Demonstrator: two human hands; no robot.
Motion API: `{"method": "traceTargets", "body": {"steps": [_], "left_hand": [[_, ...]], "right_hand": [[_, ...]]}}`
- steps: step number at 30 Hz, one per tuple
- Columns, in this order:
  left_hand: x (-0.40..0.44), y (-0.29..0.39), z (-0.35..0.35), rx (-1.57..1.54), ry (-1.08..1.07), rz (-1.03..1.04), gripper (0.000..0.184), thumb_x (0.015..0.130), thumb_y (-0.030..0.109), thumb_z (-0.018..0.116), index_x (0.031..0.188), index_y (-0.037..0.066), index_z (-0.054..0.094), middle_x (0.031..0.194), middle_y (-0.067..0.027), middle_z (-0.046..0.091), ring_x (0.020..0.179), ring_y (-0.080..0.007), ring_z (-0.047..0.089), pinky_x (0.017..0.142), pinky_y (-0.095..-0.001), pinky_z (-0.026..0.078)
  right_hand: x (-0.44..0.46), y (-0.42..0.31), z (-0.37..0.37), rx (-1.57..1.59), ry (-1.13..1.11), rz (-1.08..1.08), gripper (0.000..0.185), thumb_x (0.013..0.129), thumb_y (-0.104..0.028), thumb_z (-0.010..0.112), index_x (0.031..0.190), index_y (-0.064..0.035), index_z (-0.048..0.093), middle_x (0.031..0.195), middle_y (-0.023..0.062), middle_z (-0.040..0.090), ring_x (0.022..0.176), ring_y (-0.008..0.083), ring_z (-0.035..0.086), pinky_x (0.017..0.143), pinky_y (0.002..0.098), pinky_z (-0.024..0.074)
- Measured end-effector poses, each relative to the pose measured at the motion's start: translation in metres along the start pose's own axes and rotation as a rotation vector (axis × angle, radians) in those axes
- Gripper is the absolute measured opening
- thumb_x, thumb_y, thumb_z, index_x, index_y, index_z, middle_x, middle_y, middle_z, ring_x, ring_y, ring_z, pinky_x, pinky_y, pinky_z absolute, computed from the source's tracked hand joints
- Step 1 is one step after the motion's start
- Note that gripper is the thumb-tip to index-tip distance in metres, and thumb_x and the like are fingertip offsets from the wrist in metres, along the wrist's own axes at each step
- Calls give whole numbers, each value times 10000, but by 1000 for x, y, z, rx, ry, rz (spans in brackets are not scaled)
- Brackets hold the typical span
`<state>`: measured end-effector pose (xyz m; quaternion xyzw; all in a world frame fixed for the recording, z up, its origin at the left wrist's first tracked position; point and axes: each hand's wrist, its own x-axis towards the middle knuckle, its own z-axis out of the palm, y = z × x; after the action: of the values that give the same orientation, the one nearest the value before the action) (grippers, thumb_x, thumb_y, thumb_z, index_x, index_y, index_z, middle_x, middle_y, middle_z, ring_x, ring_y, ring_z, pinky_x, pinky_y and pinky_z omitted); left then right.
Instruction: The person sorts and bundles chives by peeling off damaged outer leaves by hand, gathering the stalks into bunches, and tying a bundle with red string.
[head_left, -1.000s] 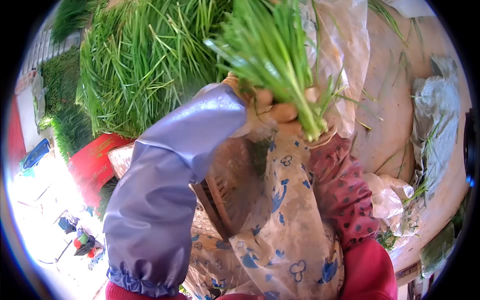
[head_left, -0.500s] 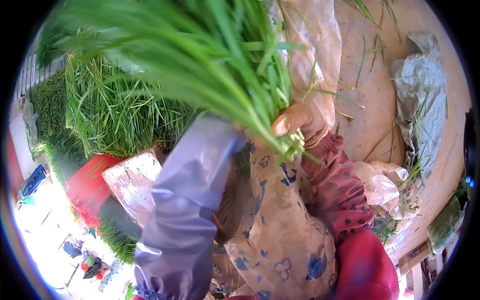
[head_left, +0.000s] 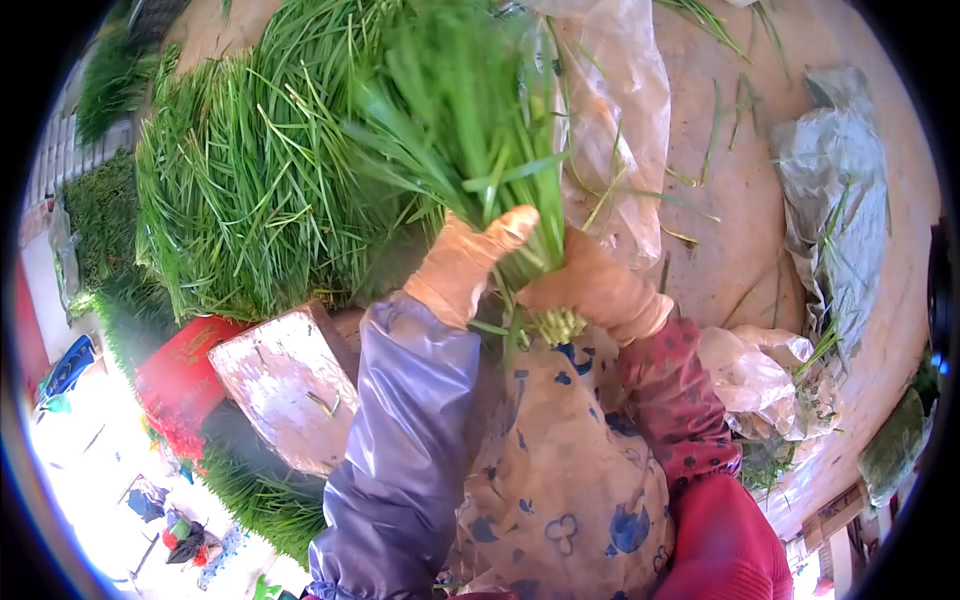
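Note:
A bunch of garlic chives (head_left: 500, 150) stands in front of my body, leaves up and slightly blurred, with pale cut ends (head_left: 558, 325) at the bottom. My right hand (head_left: 600, 290), in a tan glove, is wrapped round the bunch just above those ends. Gloved as well, my left hand (head_left: 460, 265) grips its left side higher up, thumb across the leaves and other fingers hidden behind. Left of the hands lies a big heap of loose chives (head_left: 250, 190). A stained, patterned apron (head_left: 560, 460) covers my front below the bunch.
Clear plastic sheeting (head_left: 630, 130) lies behind my right hand, with stray leaves about it. A grey plastic bag (head_left: 835, 190) lies farther right, and crumpled plastic (head_left: 755, 370) is near my right sleeve. At left are a worn wooden block (head_left: 285, 390) and a red box (head_left: 185, 370).
The bunch has swung from leaning left to nearly upright. My left hand, hidden behind the leaves before, now shows on the bunch. My right hand still holds its lower end.

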<state>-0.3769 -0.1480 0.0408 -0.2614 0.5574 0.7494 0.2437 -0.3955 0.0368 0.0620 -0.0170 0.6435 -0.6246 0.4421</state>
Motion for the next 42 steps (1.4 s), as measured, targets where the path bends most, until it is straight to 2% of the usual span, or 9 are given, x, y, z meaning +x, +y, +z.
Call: {"method": "traceTargets", "body": {"steps": [4, 8, 17, 18, 24, 28, 32, 35, 42], "left_hand": [[-28, 25, -1, -380, 98, 40, 434, 880, 230, 676, 1257, 65, 538, 1128, -101, 615, 1005, -238, 591, 874, -395, 514], [-44, 19, 3, -556, 122, 21, 436, 850, 209, 684, 1239, 64, 553, 1135, -101, 621, 1030, -259, 589, 952, -416, 482], [-39, -6, -17, -711, -186, -150, 335, 850, 240, 601, 1108, 25, 599, 1052, -129, 643, 914, -250, 629, 847, -398, 530], [-40, -6, -9, -580, 106, -165, 421, 849, 272, 615, 1116, -50, 569, 970, -153, 655, 809, -260, 660, 747, -363, 562], [-54, 14, -4, -420, -58, -53, 591, 801, 278, 683, 1235, -79, 498, 1054, -197, 641, 858, -297, 666, 803, -389, 565], [-51, 7, -13, 115, 175, -55, 761, 804, 342, 706, 1343, -88, 383, 1160, -192, 600, 985, -301, 634, 841, -374, 547], [-30, 64, 32, 198, 45, 311, 753, 723, 126, 780, 1343, -17, 377, 1217, -155, 553, 1047, -248, 594, 857, -349, 535], [-27, 91, 45, 241, -22, 518, 795, 682, 18, 817, 1343, 19, 375, 1246, -137, 529, 1078, -222, 574, 865, -337, 530], [-58, 68, -7, 395, -133, 333, 596, 658, 93, 845, 1172, 53, 546, 1064, -109, 609, 964, -239, 611, 846, -355, 524]], "right_hand": [[-21, -40, 28, -471, 1, 12, 891, 715, -125, 667, 1437, 53, 175, 1047, 318, 604, 892, 440, 639, 763, 448, 530], [-23, -46, 50, -823, 19, -14, 918, 714, -162, 705, 1446, 43, 191, 970, 311, 582, 764, 390, 661, 631, 460, 538], [-32, -23, 22, -527, -52, -152, 864, 766, -374, 714, 1400, 16, 276, 971, 264, 615, 841, 368, 652, 744, 408, 518], [-32, -18, 9, -393, 3, -164, 773, 789, -402, 697, 1355, 2, 359, 975, 236, 630, 849, 343, 649, 767, 385, 507], [-10, -39, -41, -377, 107, 78, 560, 838, -466, 654, 1180, -27, 580, 873, 124, 666, 815, 229, 631, 732, 338, 481], [28, -58, -41, -47, -119, -259, 535, 833, -404, 691, 1143, 17, 577, 869, 93, 647, 808, 169, 603, 736, 317, 479], [24, -103, -27, 364, -58, -507, 512, 768, -265, 782, 1161, -7, 579, 967, 68, 657, 821, 124, 591, 719, 304, 481], [29, -109, -37, 438, -64, -392, 554, 719, -100, 811, 1202, 0, 559, 1064, 122, 660, 968, 217, 631, 826, 341, 511], [17, -113, 4, -111, 72, -173, 768, 609, -295, 820, 1234, -5, 483, 932, 190, 667, 926, 349, 650, 802, 405, 522]]}}
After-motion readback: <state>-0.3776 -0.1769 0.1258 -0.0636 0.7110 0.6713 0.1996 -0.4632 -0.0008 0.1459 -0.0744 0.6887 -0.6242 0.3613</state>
